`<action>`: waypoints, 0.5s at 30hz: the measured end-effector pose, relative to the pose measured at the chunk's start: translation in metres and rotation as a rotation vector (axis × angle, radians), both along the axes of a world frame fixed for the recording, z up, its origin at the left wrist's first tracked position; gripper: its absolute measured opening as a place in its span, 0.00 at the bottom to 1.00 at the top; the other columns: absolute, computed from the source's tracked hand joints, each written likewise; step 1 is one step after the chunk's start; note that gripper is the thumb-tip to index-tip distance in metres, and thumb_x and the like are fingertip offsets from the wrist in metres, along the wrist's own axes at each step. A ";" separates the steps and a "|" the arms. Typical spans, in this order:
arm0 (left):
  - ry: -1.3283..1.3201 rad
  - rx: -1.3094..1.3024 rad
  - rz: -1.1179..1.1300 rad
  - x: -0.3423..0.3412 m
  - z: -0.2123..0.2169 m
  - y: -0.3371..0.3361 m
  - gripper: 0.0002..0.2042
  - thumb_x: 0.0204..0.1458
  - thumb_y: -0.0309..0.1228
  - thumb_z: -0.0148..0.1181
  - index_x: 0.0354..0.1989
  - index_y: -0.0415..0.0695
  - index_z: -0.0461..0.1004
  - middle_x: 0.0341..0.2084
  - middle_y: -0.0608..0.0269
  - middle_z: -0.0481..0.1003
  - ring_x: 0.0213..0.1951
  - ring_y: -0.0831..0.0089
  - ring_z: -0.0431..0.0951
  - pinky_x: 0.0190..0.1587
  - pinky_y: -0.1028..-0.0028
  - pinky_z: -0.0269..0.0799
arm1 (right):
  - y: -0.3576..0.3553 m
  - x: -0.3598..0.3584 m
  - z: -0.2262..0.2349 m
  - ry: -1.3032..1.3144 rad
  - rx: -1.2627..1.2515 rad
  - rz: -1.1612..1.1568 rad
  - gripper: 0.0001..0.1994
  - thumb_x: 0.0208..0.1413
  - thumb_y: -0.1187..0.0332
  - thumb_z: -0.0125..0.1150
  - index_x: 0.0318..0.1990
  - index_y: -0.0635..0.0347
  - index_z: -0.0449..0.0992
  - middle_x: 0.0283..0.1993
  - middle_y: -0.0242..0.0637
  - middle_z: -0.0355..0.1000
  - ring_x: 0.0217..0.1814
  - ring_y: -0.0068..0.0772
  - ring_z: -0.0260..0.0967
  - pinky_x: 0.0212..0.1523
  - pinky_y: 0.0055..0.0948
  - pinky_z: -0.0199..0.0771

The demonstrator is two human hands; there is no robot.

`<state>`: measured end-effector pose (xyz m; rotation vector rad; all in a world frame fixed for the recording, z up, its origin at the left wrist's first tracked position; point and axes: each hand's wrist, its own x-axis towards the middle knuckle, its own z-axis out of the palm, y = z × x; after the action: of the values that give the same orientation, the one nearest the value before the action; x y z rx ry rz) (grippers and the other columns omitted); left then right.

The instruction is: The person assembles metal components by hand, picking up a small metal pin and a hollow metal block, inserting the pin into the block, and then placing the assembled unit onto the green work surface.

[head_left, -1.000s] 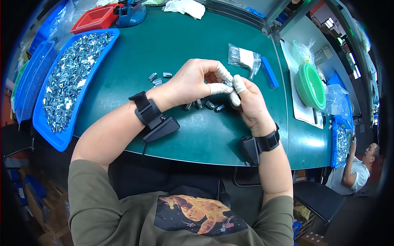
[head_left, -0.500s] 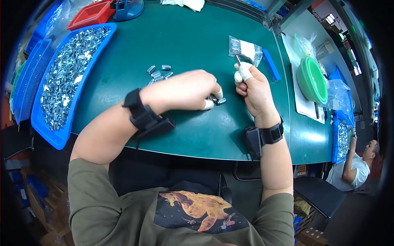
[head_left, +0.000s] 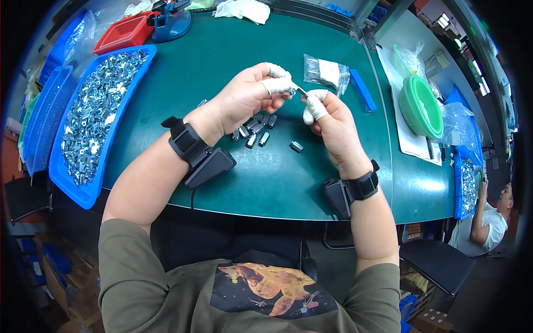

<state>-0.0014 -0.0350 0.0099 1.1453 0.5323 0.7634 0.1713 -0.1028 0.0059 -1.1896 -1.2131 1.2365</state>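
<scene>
My left hand [head_left: 250,95] and my right hand [head_left: 328,123] meet above the green table [head_left: 277,183], fingertips wearing white finger cots. Between the two hands I pinch a small metal part [head_left: 300,91], gripped from the left by thumb and forefinger and from the right by the fingertips. Below the hands a small pile of loose metal parts [head_left: 254,126] lies on the table, with a single metal piece [head_left: 296,146] apart to the right. Each wrist carries a black strap with a black device.
A blue tray of metal parts [head_left: 94,119] lies at the left, with more blue trays [head_left: 41,116] beyond it. A clear bag [head_left: 326,72], a blue bar [head_left: 362,90], a green bowl [head_left: 420,106] and a red tray [head_left: 123,32] stand farther off. Another person [head_left: 488,213] sits at far right.
My left hand has lifted from the pile of parts on the table up to my right hand, and both now hold a small metal part between them.
</scene>
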 end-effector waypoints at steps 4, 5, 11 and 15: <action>0.131 0.160 0.006 0.002 -0.003 -0.002 0.08 0.50 0.32 0.54 0.36 0.43 0.67 0.26 0.68 0.70 0.24 0.85 0.67 0.26 0.86 0.62 | 0.002 0.001 -0.008 -0.091 0.065 -0.029 0.07 0.57 0.68 0.46 0.37 0.60 0.68 0.22 0.24 0.62 0.21 0.10 0.53 0.20 0.10 0.50; 0.144 0.171 -0.002 0.001 -0.002 -0.001 0.08 0.50 0.31 0.54 0.36 0.43 0.67 0.27 0.67 0.70 0.25 0.85 0.67 0.28 0.85 0.64 | 0.002 0.001 -0.007 -0.090 0.065 -0.028 0.07 0.57 0.68 0.46 0.37 0.60 0.68 0.22 0.24 0.62 0.21 0.10 0.53 0.20 0.10 0.50; 0.144 0.609 0.041 0.002 -0.002 -0.004 0.08 0.47 0.26 0.57 0.35 0.38 0.68 0.29 0.64 0.71 0.31 0.80 0.72 0.34 0.80 0.70 | 0.003 0.012 -0.005 -0.018 -0.072 0.110 0.09 0.57 0.65 0.45 0.34 0.59 0.69 0.21 0.23 0.62 0.18 0.11 0.53 0.18 0.13 0.50; 0.148 0.641 0.011 0.003 0.001 -0.011 0.08 0.46 0.23 0.57 0.35 0.37 0.69 0.29 0.64 0.72 0.34 0.79 0.73 0.38 0.79 0.70 | 0.002 0.014 -0.006 0.154 -0.171 0.170 0.10 0.58 0.63 0.45 0.33 0.59 0.69 0.20 0.23 0.60 0.17 0.12 0.51 0.17 0.13 0.49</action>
<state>0.0014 -0.0456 0.0106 1.8035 0.4244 0.8920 0.1853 -0.1008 0.0002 -1.1071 -1.1300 1.5558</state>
